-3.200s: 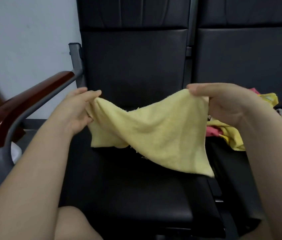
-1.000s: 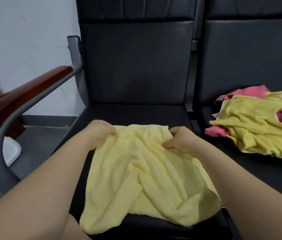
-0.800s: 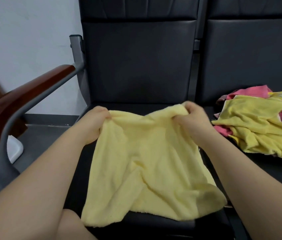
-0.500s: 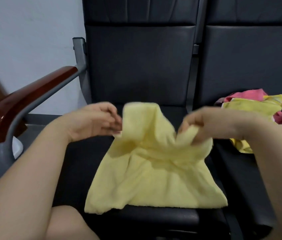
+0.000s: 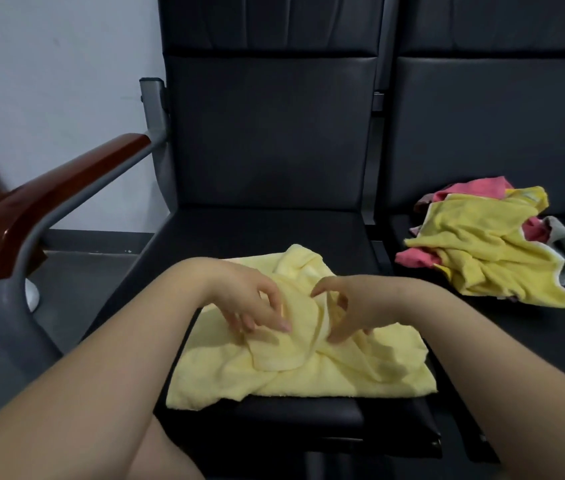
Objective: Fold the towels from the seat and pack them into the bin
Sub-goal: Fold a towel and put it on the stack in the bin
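Observation:
A pale yellow towel lies crumpled on the front of the left black seat. My left hand rests on its bunched middle with the fingers spread and nearly straight. My right hand sits just to the right, its thumb and curled fingers pinching a raised fold of the same towel. A loose pile of towels, yellow on top with pink and grey ones under it, lies on the right seat. No bin is in view.
A brown wooden armrest on a grey metal frame stands at the left of the seat. The black seat backs rise behind. A grey floor and a white wall are at the left. My knee shows at the bottom edge.
The towel, held up by its top edge half a second ago, now lies on the seat. Both hands have come down and together onto its bunched middle.

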A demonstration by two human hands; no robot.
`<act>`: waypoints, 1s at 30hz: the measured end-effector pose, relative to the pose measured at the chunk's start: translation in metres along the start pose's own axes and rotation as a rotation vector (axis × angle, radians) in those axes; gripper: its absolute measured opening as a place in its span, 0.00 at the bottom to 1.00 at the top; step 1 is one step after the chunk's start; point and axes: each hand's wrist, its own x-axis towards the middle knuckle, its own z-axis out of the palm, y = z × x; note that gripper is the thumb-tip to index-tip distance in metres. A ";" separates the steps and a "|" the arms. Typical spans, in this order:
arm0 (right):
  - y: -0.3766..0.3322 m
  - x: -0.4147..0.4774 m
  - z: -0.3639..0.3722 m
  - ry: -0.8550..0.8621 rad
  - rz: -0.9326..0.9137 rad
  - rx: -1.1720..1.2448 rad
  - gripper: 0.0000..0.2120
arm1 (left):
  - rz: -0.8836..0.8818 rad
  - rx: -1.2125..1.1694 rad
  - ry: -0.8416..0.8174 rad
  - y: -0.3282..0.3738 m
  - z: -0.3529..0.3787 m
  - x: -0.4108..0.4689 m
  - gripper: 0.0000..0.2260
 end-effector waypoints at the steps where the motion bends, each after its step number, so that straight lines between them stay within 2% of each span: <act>1: -0.004 0.001 0.004 0.016 -0.024 -0.044 0.28 | -0.018 0.049 -0.053 0.008 0.005 -0.002 0.21; 3: -0.008 0.005 0.008 0.109 -0.086 -0.063 0.12 | -0.060 0.146 -0.084 0.022 0.016 -0.003 0.27; 6: -0.007 0.011 0.004 0.295 -0.144 -0.009 0.15 | -0.109 0.255 -0.076 0.035 0.032 0.002 0.39; 7: -0.007 0.010 0.000 0.353 -0.172 0.039 0.14 | -0.098 0.285 -0.045 0.037 0.036 0.005 0.37; 10: -0.009 -0.002 -0.012 0.436 -0.266 0.241 0.12 | -0.074 0.357 0.188 0.035 0.033 0.012 0.17; 12: -0.007 -0.010 -0.021 0.463 -0.279 0.351 0.14 | -0.063 0.276 0.333 0.026 0.019 0.012 0.11; 15: 0.003 -0.014 -0.034 0.418 -0.233 0.350 0.16 | -0.004 0.031 0.556 0.004 -0.007 0.000 0.09; 17: 0.010 -0.012 -0.038 0.359 -0.182 0.245 0.13 | 0.004 -0.105 0.704 -0.014 -0.019 -0.005 0.09; 19: 0.015 -0.010 -0.038 0.337 -0.124 0.149 0.10 | -0.015 -0.219 0.784 -0.031 -0.024 0.002 0.07; 24: 0.020 0.004 -0.039 0.349 0.002 0.092 0.05 | -0.142 -0.220 0.708 -0.055 -0.020 0.035 0.06; 30: 0.018 0.020 -0.040 0.393 0.028 -0.026 0.03 | -0.200 -0.301 0.669 -0.062 -0.019 0.065 0.07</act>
